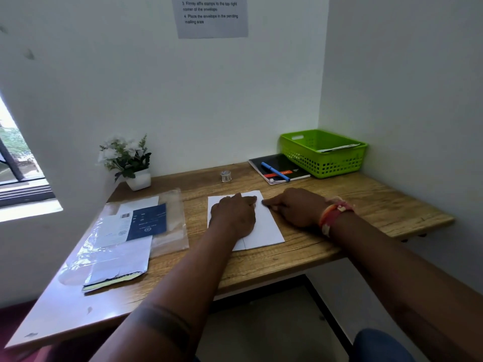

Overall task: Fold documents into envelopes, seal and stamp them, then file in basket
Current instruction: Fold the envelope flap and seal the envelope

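- The single head view looks forward and down from above the wooden desk (366, 205), near to it.
- It faces the room corner, with the wall (209, 100) ahead.

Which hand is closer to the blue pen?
Right. The right hand lies on the desk just in front of the blue pen, while the left hand presses the white paper, farther left of the pen.

Both forearms reach forward, palms down. The left hand (233, 215) lies flat with fingers pointing right; the right hand (295, 207) has its fingers loosely curled, index tip pointing left, bands on its wrist
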Action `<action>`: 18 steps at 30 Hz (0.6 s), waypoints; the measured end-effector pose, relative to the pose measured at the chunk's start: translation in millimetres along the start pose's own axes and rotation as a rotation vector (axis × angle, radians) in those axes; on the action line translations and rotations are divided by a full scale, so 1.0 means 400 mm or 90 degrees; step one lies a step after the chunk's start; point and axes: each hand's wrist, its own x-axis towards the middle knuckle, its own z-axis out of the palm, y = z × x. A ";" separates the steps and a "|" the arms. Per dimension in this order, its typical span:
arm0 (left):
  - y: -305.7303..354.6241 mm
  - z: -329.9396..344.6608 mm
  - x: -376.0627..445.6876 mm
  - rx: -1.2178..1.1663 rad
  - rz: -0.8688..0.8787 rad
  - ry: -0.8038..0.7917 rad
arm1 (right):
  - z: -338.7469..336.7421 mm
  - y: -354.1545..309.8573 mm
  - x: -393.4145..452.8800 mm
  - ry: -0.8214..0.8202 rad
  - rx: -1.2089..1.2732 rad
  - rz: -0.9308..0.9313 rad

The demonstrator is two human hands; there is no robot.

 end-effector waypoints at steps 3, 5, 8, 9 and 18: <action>0.000 -0.001 -0.001 -0.012 0.002 0.003 | -0.003 0.009 0.061 0.010 -0.022 0.008; -0.001 -0.002 -0.002 -0.011 0.004 0.008 | 0.001 0.011 0.100 0.019 -0.033 0.017; 0.001 -0.006 -0.004 -0.006 0.009 0.009 | 0.000 0.008 0.153 0.034 -0.021 0.025; 0.001 -0.007 -0.005 -0.002 0.010 0.007 | -0.001 0.007 0.167 0.045 -0.014 0.023; -0.009 -0.014 0.006 0.006 0.019 0.002 | 0.028 0.017 0.229 0.127 0.121 0.023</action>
